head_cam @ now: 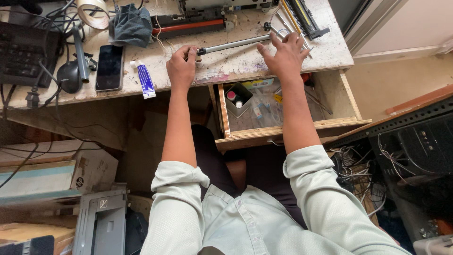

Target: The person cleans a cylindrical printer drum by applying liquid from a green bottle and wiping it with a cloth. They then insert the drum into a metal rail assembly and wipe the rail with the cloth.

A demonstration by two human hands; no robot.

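Both hands are up on the worktop (330,49) w/ a long grey roller (233,45) between them. Left hand (181,66) is curled round the roller's left end, fingers closed on it near the black tip. Right hand (283,54) lies flat, fingers spread, palm down over the roller's right end, touching but not gripping. Roller lies approx. parallel to the worktop's front edge, mid-right of the surface. Behind it, toward the back edge, sits a black unit w/ an orange-red strip (188,23). Left of the left hand: a white & blue tube (144,78) at the front edge, a dark phone (109,67) beside it, a grey-blue cloth (130,26) further back. Below the right forearm an open wooden drawer (288,130) holds a small box w/ bottles (236,98).
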